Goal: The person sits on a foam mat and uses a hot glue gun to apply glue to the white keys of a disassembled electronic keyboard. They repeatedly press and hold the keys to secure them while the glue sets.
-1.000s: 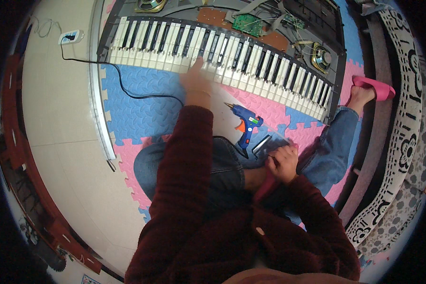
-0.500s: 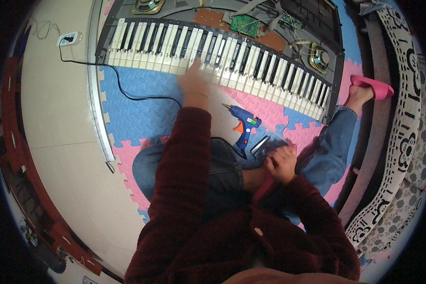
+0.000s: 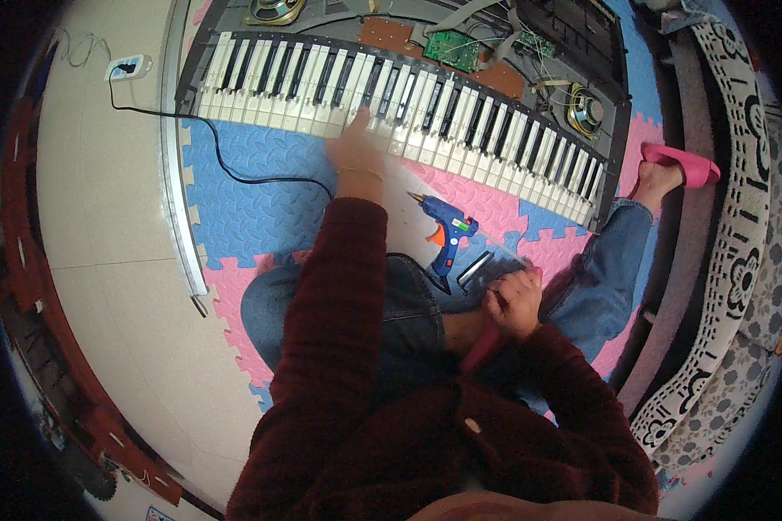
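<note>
Sitting on the foam floor mat (image 3: 261, 174), I have the opened-up keyboard (image 3: 391, 95) right in front of my knees, so both arms can get to it without a stretch. My left hand (image 3: 356, 148) goes straight out to the near edge of the keyboard, about at the middle of the row of keys, and its fingers lie on the white keys. That arm is long and almost straight, with the dark red sleeve (image 3: 330, 295) running from my chest toward the keyboard. I cannot tell if that hand is flat or a bit curled, because I only see its back. My right hand (image 3: 514, 300) is well back from the keyboard, close to my lap, with the elbow bent. It is curled shut, but what is inside it I cannot see. The blue glue gun (image 3: 447, 233) lies on the mat between the keyboard and my right hand, near enough to grab, I think. A small dark flat piece (image 3: 475, 267) lies just beside it, on the side away from the keyboard. The top of the keyboard is off, so a green board (image 3: 453, 48) and a round speaker (image 3: 586, 111) show behind the keys.
</note>
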Motion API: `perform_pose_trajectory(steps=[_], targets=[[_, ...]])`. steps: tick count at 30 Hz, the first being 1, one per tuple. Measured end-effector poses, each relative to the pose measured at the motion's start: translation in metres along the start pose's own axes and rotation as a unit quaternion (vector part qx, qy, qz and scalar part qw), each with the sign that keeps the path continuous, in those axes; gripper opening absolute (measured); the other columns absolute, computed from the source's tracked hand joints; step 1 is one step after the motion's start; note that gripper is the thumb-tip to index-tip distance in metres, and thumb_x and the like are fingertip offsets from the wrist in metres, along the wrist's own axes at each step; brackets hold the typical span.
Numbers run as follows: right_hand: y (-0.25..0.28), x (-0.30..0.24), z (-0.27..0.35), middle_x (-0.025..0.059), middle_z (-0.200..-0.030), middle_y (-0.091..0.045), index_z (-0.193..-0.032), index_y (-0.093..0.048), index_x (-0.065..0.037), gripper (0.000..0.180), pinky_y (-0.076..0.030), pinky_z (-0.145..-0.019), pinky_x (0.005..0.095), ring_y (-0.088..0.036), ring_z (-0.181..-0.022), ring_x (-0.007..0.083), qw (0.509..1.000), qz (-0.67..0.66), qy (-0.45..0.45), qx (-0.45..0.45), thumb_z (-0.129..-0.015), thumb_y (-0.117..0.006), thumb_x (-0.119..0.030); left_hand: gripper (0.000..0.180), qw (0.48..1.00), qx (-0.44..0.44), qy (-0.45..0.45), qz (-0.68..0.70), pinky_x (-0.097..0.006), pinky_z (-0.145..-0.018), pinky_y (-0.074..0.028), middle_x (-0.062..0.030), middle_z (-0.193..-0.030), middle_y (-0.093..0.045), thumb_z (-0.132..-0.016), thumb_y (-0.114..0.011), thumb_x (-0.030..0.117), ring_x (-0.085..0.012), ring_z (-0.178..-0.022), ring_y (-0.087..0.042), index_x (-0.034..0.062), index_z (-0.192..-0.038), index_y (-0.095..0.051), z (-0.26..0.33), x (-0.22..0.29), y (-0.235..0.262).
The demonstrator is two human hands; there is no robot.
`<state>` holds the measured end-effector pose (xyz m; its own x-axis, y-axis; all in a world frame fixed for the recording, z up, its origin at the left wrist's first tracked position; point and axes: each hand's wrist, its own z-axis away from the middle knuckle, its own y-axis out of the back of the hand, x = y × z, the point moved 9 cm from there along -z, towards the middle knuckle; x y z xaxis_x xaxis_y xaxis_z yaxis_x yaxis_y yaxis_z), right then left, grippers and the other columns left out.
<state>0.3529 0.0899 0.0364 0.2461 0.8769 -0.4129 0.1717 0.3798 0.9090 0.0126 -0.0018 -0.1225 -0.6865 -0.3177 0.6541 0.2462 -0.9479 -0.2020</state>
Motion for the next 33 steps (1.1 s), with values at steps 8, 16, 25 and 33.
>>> perform_pose_trajectory(steps=[8,16,25,33], targets=[[-0.001,0.003,0.001,0.0029,-0.077,-0.063,-0.081,-0.065,-0.013,0.014,-0.043,-0.083,0.0427,-0.06,-0.077,0.0261,0.999,-0.014,-0.027,-0.01,-0.07,-0.074,-0.012,0.046,0.988,-0.076,-0.114,-0.065,-0.035,-0.081,-0.053,-0.0135,-0.117,-0.064,-0.083,-0.079,0.012,-0.0253,-0.095,-0.064,-0.005,-0.122,-0.059,-0.001,0.008,-0.007],[-0.001,0.001,0.001,0.0032,-0.079,-0.063,-0.082,-0.065,-0.013,0.015,-0.042,-0.078,0.0407,-0.06,-0.078,0.026,1.0,0.001,-0.013,-0.009,-0.071,-0.074,-0.012,0.05,0.984,-0.084,-0.144,-0.064,-0.036,-0.081,-0.053,-0.0136,-0.121,-0.064,-0.084,-0.078,0.012,-0.0248,-0.1,-0.064,-0.0047,-0.127,-0.057,-0.016,0.001,-0.004],[-0.001,0.0,0.0,0.0024,-0.077,-0.06,-0.081,-0.066,-0.013,0.015,-0.04,-0.072,0.0418,-0.058,-0.077,0.0247,1.0,0.002,-0.003,0.009,-0.069,-0.075,-0.016,0.038,0.994,-0.036,-0.016,0.105,-0.033,-0.084,-0.054,-0.0116,-0.119,-0.066,-0.089,-0.071,0.008,-0.0229,-0.099,-0.065,0.0051,-0.126,-0.064,-0.005,-0.007,-0.007],[0.002,-0.004,-0.002,0.0035,-0.077,-0.06,-0.082,-0.066,-0.012,0.016,-0.04,-0.071,0.0426,-0.058,-0.076,0.0263,1.0,-0.001,-0.001,0.018,-0.068,-0.074,-0.012,0.064,0.987,-0.085,-0.082,-0.109,-0.035,-0.092,-0.048,-0.014,-0.133,-0.058,-0.085,-0.079,0.026,-0.0243,-0.114,-0.056,-0.0019,-0.134,-0.05,-0.009,0.0,-0.003]])
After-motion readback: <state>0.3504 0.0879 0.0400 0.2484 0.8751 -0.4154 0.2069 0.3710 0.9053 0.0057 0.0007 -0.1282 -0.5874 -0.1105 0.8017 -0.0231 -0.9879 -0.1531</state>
